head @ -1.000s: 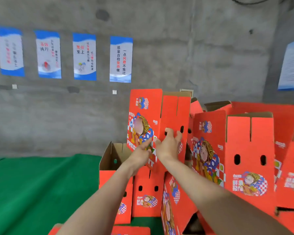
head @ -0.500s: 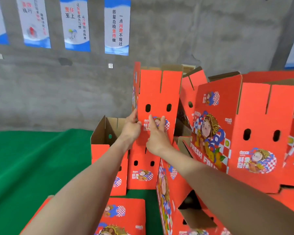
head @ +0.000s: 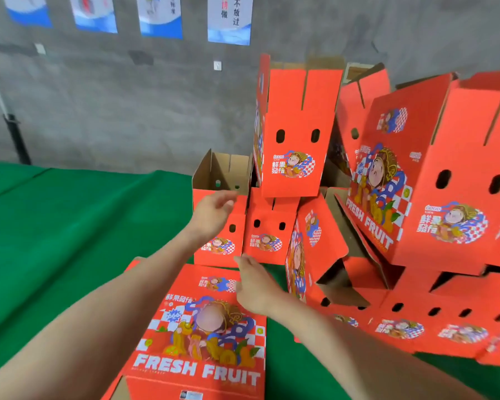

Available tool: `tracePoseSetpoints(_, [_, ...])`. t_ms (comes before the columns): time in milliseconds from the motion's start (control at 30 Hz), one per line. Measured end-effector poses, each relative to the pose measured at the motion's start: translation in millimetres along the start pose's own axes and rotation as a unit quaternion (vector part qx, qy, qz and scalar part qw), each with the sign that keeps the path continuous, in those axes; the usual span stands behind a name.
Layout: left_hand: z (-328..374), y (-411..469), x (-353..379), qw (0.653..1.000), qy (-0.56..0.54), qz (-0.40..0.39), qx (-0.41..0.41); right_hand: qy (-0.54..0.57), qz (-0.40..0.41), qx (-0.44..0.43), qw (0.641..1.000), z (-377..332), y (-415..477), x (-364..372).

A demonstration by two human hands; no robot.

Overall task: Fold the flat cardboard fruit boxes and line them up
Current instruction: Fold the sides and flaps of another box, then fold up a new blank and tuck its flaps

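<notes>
**Stack unsteady; both hands free**

Top box (head: 295, 134) stands on end on lower boxes (head: 267, 232), near the wall; left hand (head: 214, 212) and right hand (head: 254, 287) apart, fingers loose, holding nothing; a nudge could topple it onto leaning boxes (head: 416, 183); flat box (head: 208, 327) lies below; mat (head: 70, 226) leftward offers room.

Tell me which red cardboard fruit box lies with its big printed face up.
The red cardboard box nearest the camera, on the green cloth. Its FRESH FRUIT face points up, while the other boxes stand upright or lean in the pile.
</notes>
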State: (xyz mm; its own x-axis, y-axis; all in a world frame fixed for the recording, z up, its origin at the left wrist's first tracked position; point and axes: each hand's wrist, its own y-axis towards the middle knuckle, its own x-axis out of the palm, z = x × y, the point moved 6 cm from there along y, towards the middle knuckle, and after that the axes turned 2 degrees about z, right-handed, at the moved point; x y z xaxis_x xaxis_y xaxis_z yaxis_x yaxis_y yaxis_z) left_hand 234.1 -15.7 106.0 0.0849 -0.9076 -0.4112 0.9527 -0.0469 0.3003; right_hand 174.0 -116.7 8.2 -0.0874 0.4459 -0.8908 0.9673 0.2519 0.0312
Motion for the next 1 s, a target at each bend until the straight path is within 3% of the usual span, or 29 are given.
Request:
tracePoseSetpoints(100, [-96.5, -47.1, -22.0, 0.982, 0.176, -0.024, -0.062, -0.074, -0.169, -0.01, 0.983, 17.7, -34.1, 70.6])
tracePoseSetpoints(200, [-189.7, -108.7, -41.2, 0.913, 0.355, -0.143, -0.143, -0.126, -0.242, -0.006, 0.962, 27.3, -59.2, 112.9])
tracePoseSetpoints(300, [-258.3, -182.4, -55.1, 0.85, 0.433, -0.225, -0.197, -0.15, -0.286, 0.01, 0.946, 30.9, -89.7, 145.1])
tracePoseSetpoints(500, [-248.3, -251.8, -65.2, 0.869, 0.462, -0.131, -0.115, -0.145, -0.291, -0.004, 0.946, 36.9, -129.0, 155.3])
tracePoseSetpoints(633, [-239.4, -256.3, -91.3, 0.882, 0.426, -0.054, -0.195, -0.155, -0.293, -0.013, 0.944, 34.8, -143.0, 152.7])
tracePoseSetpoints(733, [-258.8, -265.2, -120.9, 0.852, 0.393, 0.029, -0.345, -0.095, -0.207, 0.105, 0.968, 46.0, -142.6, 145.5])
tracePoseSetpoints(800, [-267.8, -272.2, -124.0, 0.843, 0.336, 0.059, -0.416, -0.063, -0.147, 0.201, 0.966, 57.8, -146.3, 141.0])
tracePoseSetpoints(1000, [-269.3, -264.2, -139.3, 0.859, 0.287, 0.059, -0.42, 0.122, -0.058, 0.314, 0.94, 70.5, -146.5, 129.5])
